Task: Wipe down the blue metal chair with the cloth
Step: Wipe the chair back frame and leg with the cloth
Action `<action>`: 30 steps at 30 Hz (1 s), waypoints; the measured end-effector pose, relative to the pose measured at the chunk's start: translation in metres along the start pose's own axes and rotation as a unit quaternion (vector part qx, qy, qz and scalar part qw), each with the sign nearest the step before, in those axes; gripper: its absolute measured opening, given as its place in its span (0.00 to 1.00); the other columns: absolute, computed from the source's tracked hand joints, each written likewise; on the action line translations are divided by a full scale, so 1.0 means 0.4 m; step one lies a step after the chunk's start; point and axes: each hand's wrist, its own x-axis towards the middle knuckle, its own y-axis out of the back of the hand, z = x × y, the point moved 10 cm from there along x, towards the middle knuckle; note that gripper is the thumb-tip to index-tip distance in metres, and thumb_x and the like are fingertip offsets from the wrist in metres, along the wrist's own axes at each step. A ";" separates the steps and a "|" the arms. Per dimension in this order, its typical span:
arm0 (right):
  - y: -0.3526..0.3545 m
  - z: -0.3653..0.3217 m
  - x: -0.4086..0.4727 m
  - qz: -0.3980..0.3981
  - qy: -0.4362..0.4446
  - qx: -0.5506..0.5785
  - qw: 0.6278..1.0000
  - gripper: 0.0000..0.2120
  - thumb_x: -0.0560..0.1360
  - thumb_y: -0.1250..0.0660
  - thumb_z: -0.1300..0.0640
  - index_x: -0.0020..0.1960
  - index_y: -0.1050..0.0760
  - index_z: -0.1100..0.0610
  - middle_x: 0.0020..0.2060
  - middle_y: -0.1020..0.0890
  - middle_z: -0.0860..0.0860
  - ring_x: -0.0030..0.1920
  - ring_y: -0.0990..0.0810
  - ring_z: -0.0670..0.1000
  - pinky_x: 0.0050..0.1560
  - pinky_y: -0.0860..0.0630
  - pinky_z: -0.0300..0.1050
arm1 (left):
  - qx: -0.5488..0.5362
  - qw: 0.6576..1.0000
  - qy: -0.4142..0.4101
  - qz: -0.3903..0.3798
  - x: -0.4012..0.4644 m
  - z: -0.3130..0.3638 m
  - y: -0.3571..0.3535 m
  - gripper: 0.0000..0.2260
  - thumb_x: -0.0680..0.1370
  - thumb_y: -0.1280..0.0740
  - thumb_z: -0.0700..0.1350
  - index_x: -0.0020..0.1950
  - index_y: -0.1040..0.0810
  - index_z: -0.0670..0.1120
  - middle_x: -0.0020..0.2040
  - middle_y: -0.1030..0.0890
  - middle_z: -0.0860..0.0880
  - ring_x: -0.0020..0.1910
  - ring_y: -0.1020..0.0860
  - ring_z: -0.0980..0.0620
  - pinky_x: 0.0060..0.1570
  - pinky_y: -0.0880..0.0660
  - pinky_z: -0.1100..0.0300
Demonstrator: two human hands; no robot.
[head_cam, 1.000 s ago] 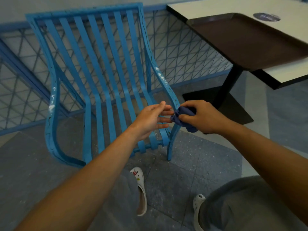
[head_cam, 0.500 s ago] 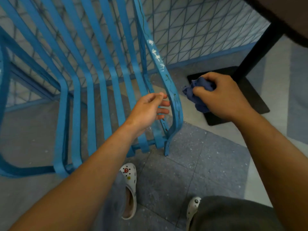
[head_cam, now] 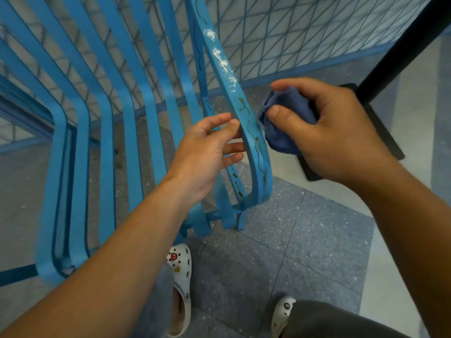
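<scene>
Since the last moment your right hand (head_cam: 334, 132) has brought the cloth (head_cam: 283, 123) in against the outer face of the chair's (head_cam: 156, 118) right armrest (head_cam: 253, 142), where half a second ago it sat clear of the metal. You hold the bunched dark-blue cloth clenched between thumb and curled fingers, pressed to the rail just below the white scuffs. Your left hand (head_cam: 207, 152) stays on the inner side of that rail, fingers loosely extended, fingertips touching its edge, gripping nothing. Below, your two white clogs (head_cam: 181, 284) stand on grey speckled floor tiles (head_cam: 292, 252). A black table post (head_cam: 400, 50) rises at right.
</scene>
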 end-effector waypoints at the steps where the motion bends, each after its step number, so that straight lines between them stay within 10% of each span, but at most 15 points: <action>1: -0.005 -0.008 -0.007 -0.005 0.004 0.011 1.000 0.10 0.79 0.30 0.54 0.60 0.21 0.46 0.47 0.20 0.35 0.51 0.22 0.29 0.47 0.28 0.23 | -0.003 1.000 -0.008 0.007 0.005 0.005 0.005 0.14 0.82 0.32 0.45 0.66 0.24 0.43 0.46 0.14 0.48 0.42 0.17 0.50 0.42 0.21 0.59; 5: -0.081 0.011 -0.040 -0.064 -0.004 0.000 0.998 0.06 0.77 0.29 0.51 0.53 0.19 0.50 0.47 0.18 0.45 0.50 0.19 0.44 0.48 0.21 0.41 | -0.024 1.000 -0.003 0.004 0.020 0.010 0.005 0.15 0.81 0.31 0.44 0.66 0.25 0.43 0.47 0.14 0.48 0.41 0.17 0.52 0.39 0.21 0.61; 23: 0.019 0.017 -0.028 0.078 -0.055 0.055 0.994 0.02 0.81 0.32 0.55 0.51 0.20 0.51 0.37 0.18 0.39 0.37 0.20 0.33 0.33 0.29 0.25 | 0.004 1.000 0.008 -0.021 0.025 0.005 0.017 0.14 0.81 0.33 0.36 0.66 0.24 0.45 0.54 0.14 0.44 0.43 0.16 0.51 0.41 0.20 0.62; 30: -0.096 0.002 -0.045 0.013 -0.016 -0.019 1.000 0.05 0.78 0.29 0.49 0.54 0.19 0.46 0.45 0.19 0.43 0.45 0.20 0.43 0.43 0.20 0.41 | 0.009 1.000 -0.001 -0.016 0.025 0.009 0.027 0.12 0.82 0.34 0.37 0.66 0.23 0.45 0.53 0.14 0.46 0.41 0.17 0.53 0.41 0.21 0.61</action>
